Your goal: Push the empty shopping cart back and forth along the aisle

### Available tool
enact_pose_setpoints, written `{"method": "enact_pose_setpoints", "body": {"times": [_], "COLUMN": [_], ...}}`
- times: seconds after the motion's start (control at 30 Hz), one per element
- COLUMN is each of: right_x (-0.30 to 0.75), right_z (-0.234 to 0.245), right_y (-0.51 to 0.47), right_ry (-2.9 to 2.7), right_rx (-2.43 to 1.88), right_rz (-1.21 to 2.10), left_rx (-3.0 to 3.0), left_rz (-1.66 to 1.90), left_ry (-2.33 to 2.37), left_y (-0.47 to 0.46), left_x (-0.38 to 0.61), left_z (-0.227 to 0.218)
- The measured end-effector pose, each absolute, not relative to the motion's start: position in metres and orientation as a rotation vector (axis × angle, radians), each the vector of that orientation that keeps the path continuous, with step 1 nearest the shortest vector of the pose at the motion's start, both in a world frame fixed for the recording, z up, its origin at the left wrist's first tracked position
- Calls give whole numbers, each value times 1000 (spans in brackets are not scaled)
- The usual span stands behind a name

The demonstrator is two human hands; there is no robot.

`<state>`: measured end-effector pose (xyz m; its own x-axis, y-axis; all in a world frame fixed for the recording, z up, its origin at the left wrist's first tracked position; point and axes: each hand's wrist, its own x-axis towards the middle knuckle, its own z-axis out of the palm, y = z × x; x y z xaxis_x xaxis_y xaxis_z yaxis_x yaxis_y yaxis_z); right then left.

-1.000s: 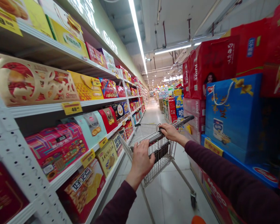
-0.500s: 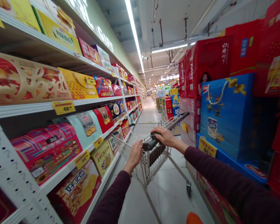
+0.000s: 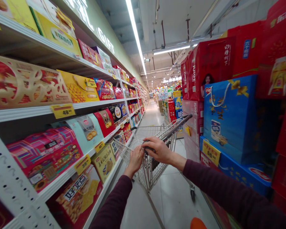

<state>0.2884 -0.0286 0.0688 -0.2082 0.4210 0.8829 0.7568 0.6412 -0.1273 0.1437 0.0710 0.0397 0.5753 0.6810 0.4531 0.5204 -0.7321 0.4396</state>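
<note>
A wire shopping cart [image 3: 146,176] stands in front of me, turned at an angle across the aisle. Its dark handle [image 3: 178,124] runs from the far right down to my hands at the near end. My right hand [image 3: 157,150] is closed over the handle, fingers curled around it. Just left of it, almost touching, my left hand [image 3: 134,160] wraps the handle's near corner; its fingertips are partly hidden. The part of the basket that I can see holds nothing I can make out.
On the left, white shelves [image 3: 35,108] carry boxed gifts with yellow price tags. Stacked red boxes [image 3: 211,60] and a blue gift bag [image 3: 228,117] line the right side close to the cart. The pale tiled floor [image 3: 154,109] stretches far ahead between them.
My right hand has slid left along the handle toward my left hand. The cart stays at nearly the same angle, and the view has shifted slightly.
</note>
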Motion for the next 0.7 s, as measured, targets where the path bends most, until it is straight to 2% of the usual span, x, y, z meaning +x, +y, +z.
{"method": "enact_pose_setpoints", "body": {"times": [0.27,0.7], "right_x": [330,376], "right_z": [48,42], "right_y": [-12,-9], "right_ry": [-1574,-1486], "right_rx": [-1077,-1081], "right_rz": [-468,-389], "left_rx": [2546,2515], "left_rz": [811,834], "left_ry": [1078,1257], "left_y": [54,19], "left_x": [132,155], "left_z": [53,48]}}
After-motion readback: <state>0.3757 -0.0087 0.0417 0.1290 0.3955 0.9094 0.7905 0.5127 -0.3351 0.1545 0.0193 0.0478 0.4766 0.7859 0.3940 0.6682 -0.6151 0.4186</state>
